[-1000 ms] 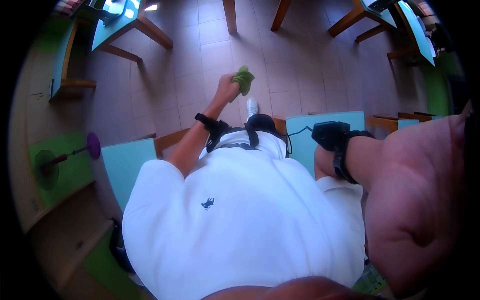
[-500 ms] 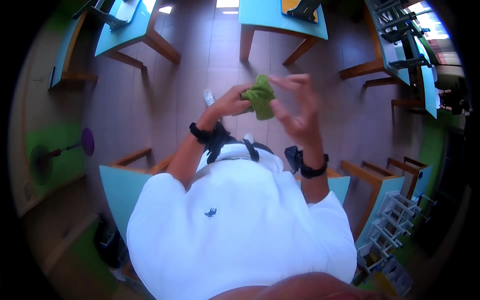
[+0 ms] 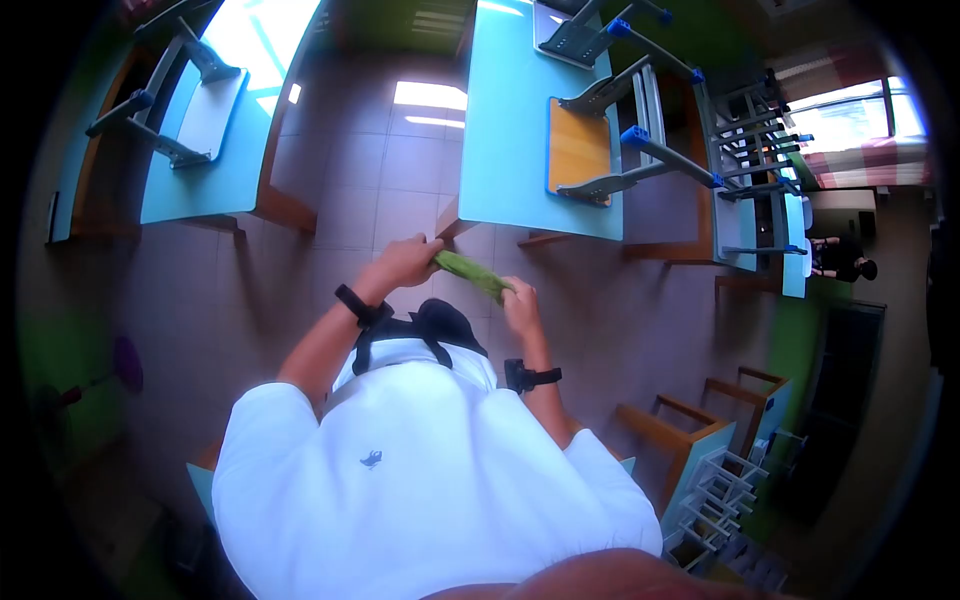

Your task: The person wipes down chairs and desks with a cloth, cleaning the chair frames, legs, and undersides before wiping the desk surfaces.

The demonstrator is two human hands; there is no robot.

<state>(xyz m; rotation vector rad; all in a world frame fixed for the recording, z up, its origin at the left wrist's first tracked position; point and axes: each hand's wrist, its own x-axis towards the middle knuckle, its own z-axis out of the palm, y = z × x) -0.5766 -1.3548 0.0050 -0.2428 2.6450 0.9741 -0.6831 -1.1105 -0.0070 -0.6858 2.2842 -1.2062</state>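
Hands [image 3: 406, 262] [image 3: 521, 308] gripping cloth [image 3: 474, 273], green, bunched; shirt emblem [image 3: 371, 459]

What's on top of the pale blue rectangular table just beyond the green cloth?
An orange, blue-edged rectangular board with a grey metal frame; farther back, a pale board with similar framing. The tabletop directly beneath them is covered.

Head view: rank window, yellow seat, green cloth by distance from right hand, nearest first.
1. Green cloth: one end gripped by the right hand.
2. Yellow seat: on the table ahead.
3. Window: in the background, far right.
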